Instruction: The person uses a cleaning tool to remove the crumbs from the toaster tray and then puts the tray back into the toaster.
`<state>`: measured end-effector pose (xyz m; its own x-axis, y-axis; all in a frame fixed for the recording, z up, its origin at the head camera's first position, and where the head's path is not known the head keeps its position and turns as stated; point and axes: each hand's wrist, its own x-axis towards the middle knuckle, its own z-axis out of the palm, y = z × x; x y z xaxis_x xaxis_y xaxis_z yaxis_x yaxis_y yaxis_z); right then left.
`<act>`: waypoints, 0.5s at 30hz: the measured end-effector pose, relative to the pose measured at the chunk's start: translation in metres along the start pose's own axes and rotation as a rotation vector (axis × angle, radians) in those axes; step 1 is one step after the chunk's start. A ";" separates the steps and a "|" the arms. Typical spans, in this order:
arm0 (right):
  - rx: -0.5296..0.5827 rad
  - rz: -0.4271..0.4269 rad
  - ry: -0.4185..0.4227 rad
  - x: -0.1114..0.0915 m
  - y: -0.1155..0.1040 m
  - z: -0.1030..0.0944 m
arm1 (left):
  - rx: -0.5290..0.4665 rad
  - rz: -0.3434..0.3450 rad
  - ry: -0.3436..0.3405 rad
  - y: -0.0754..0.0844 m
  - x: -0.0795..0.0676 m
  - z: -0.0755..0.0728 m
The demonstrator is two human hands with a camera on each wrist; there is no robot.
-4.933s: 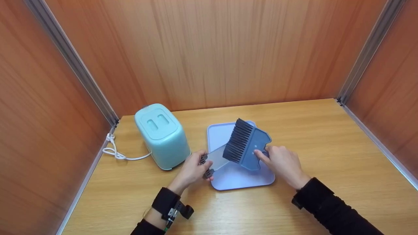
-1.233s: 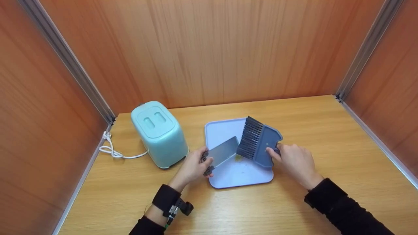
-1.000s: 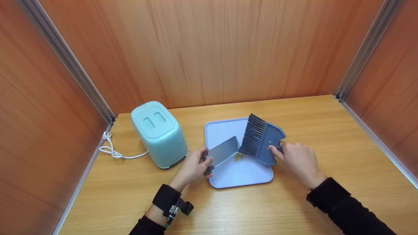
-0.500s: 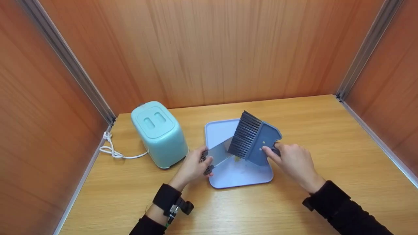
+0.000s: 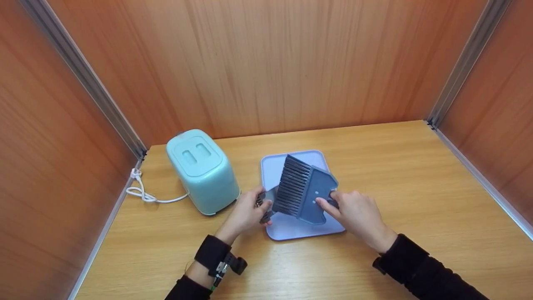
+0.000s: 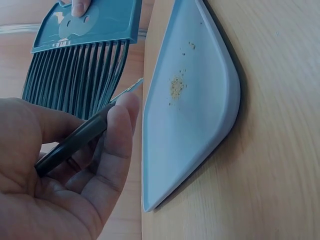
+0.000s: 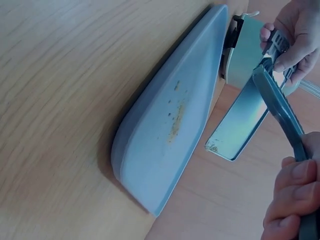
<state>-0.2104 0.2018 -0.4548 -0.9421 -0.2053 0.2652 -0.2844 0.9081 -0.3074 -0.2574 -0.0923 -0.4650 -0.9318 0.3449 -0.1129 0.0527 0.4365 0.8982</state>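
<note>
My left hand (image 5: 246, 211) grips the dark end of a metal crumb tray (image 7: 239, 121), held tilted above a lilac tray (image 5: 287, 230). A few crumbs cling in a far corner of the metal one in the right wrist view. My right hand (image 5: 359, 214) holds a blue-grey hand brush (image 5: 317, 195), thumb on its face. In the head view the brush's dark bristles lie over the crumb tray and hide most of it. Whether they touch the metal is unclear. On the lilac tray lies a small pile of tan crumbs (image 6: 176, 87), with loose bits scattered around.
A mint-green toaster (image 5: 210, 177) stands at the left, close to my left hand. Its white cord (image 5: 145, 196) lies looped on the wooden table (image 5: 399, 166) near the left panel. Wood-grain panels (image 5: 283, 66) enclose the back and both sides.
The brush first lifted right, off the crumb tray's far end, and has since swept left and toward me to near its gripped end. My left hand has stayed almost still.
</note>
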 end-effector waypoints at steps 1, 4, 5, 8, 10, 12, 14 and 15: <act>-0.006 0.004 -0.001 0.000 0.001 0.000 | -0.004 -0.003 -0.003 0.000 0.000 0.000; -0.030 0.008 0.001 0.000 0.005 0.001 | -0.008 -0.002 -0.005 0.000 -0.001 -0.001; -0.040 0.009 0.004 0.000 0.007 0.002 | -0.010 -0.001 -0.004 0.000 -0.001 -0.001; -0.067 0.009 0.015 0.001 0.013 0.003 | -0.023 0.003 -0.009 -0.001 -0.001 -0.001; -0.094 0.001 0.037 0.001 0.017 0.004 | -0.039 0.013 -0.015 -0.002 -0.002 -0.001; -0.118 -0.002 0.054 0.000 0.021 0.005 | -0.048 0.024 -0.018 -0.003 -0.002 0.000; -0.140 -0.003 0.066 0.000 0.024 0.006 | -0.051 0.033 -0.016 -0.003 -0.003 0.000; -0.150 -0.002 0.069 0.000 0.025 0.006 | -0.051 0.035 -0.015 -0.003 -0.003 0.000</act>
<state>-0.2184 0.2224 -0.4680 -0.9256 -0.1868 0.3292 -0.2522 0.9529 -0.1683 -0.2547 -0.0947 -0.4676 -0.9242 0.3718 -0.0876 0.0661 0.3815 0.9220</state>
